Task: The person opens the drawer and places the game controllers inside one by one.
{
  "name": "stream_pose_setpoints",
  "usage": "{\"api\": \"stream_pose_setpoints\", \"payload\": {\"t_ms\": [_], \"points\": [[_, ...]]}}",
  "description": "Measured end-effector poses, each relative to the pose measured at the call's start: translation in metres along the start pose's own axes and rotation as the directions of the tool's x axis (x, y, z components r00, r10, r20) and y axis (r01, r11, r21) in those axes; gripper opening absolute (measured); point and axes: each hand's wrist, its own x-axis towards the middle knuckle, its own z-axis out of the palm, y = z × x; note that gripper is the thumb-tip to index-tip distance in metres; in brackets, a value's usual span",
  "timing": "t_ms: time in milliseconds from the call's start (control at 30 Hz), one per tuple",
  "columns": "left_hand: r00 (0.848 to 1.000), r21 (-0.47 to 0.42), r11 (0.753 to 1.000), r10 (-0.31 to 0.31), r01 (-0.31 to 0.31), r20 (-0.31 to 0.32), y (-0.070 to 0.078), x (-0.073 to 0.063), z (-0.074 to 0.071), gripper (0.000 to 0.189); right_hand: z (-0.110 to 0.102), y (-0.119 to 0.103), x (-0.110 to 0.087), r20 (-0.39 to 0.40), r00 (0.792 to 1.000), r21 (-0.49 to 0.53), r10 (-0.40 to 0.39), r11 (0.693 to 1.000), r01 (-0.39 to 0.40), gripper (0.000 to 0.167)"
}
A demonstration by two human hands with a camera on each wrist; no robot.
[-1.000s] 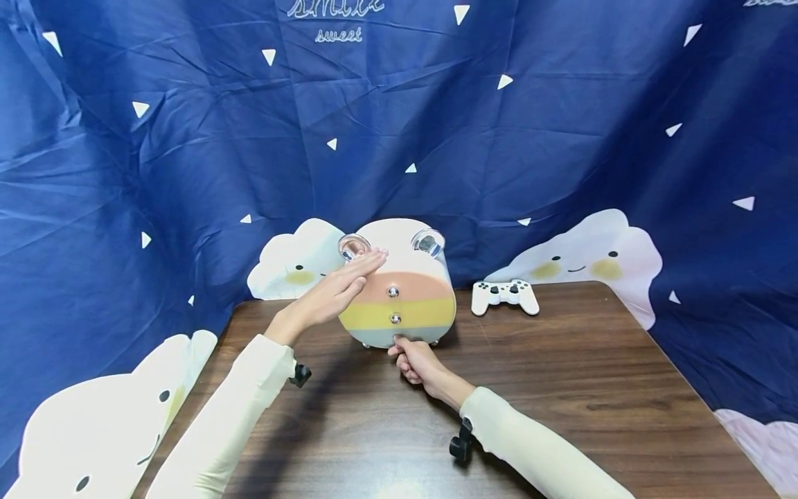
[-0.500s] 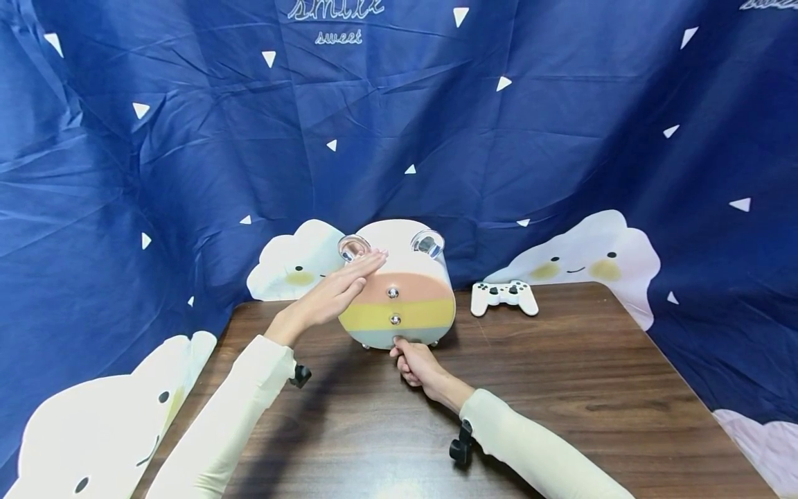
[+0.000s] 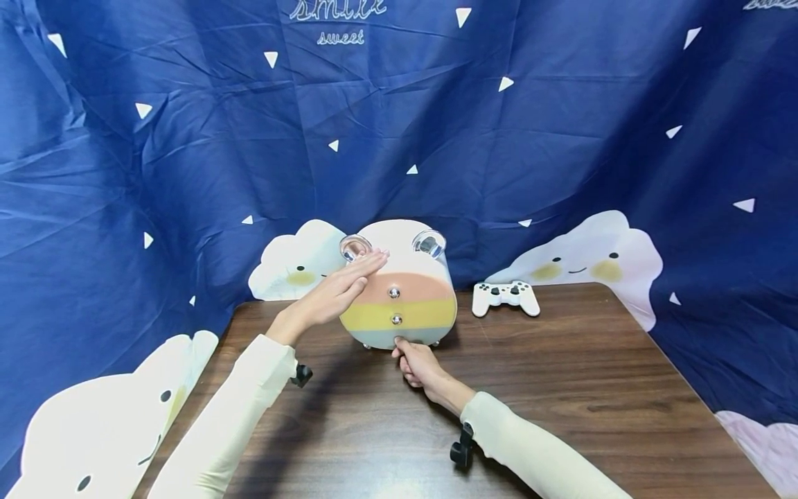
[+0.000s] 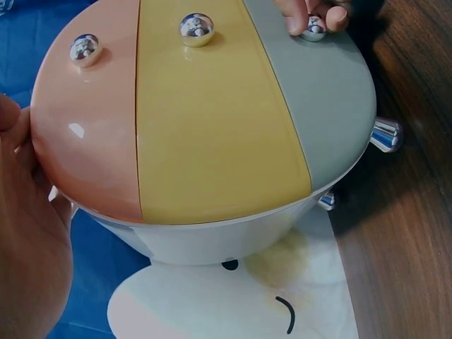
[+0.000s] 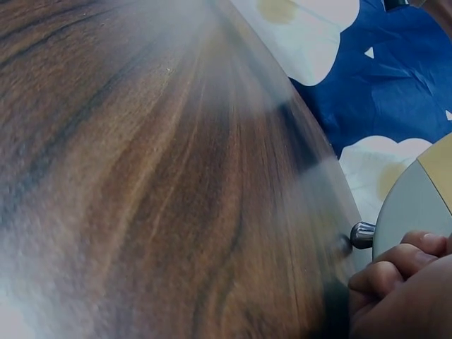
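Observation:
A small rounded drawer cabinet [image 3: 395, 235] stands at the far side of the table, with stacked pink, yellow and grey-green drawer fronts. My left hand [image 3: 330, 291] lies with straight fingers against its upper left part, beside the pink drawer [image 4: 88, 141]. Low at the front, my right hand [image 3: 420, 364] pinches the silver knob [image 4: 314, 30] of the grey-green drawer [image 4: 325, 106]; that drawer looks closed. The yellow drawer [image 3: 368, 317] and the pink one each carry a bare silver knob. In the right wrist view, curled fingers [image 5: 395, 265] are beside the grey-green front.
To the right of the cabinet, a white game controller [image 3: 506, 297] lies near the back edge of the brown wooden table [image 3: 561, 374]. Two round chrome fittings [image 3: 429, 244] stick out at the cabinet's top. A blue cloth [image 3: 399, 104] hangs behind.

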Motion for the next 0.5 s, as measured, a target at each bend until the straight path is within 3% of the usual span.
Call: {"api": "stream_pose_setpoints", "payload": {"t_ms": [500], "points": [[1.000, 0.016, 1.000, -0.002, 0.002, 0.000, -0.0038, -0.0008, 0.0018, 0.051, 0.0019, 0.0046, 0.0002, -0.023, 0.999, 0.025, -0.022, 0.999, 0.022, 0.043]]}}
